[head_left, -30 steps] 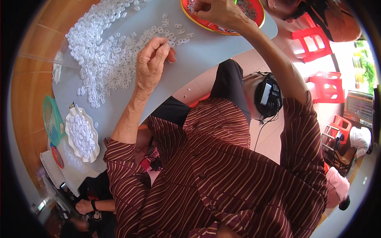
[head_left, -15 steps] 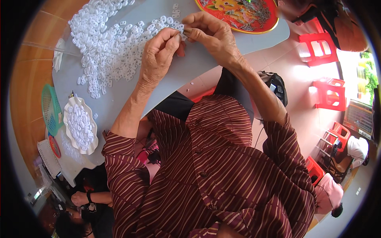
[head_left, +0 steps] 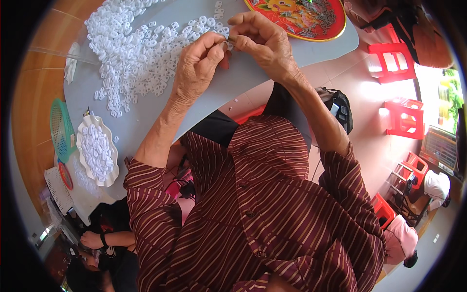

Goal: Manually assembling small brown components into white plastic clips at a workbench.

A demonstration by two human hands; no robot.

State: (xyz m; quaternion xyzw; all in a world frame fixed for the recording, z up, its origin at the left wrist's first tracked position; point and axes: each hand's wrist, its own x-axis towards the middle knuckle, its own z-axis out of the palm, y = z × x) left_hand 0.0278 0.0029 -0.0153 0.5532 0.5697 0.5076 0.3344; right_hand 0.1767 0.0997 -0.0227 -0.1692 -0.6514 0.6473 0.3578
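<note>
My left hand and my right hand meet over the grey table, fingertips pinched together on a small white plastic piece. A broad heap of the same white plastic pieces lies spread on the table just left of my left hand. A red round tray with small dark parts sits just beyond my right hand.
A white scalloped dish filled with white pieces rests at the table's left end, beside a green mesh basket. Red plastic stools stand on the floor to the right. Another person's hand shows at lower left.
My right hand came down from the red tray and joined my left hand. Both now pinch a small piece at the heap's edge.
</note>
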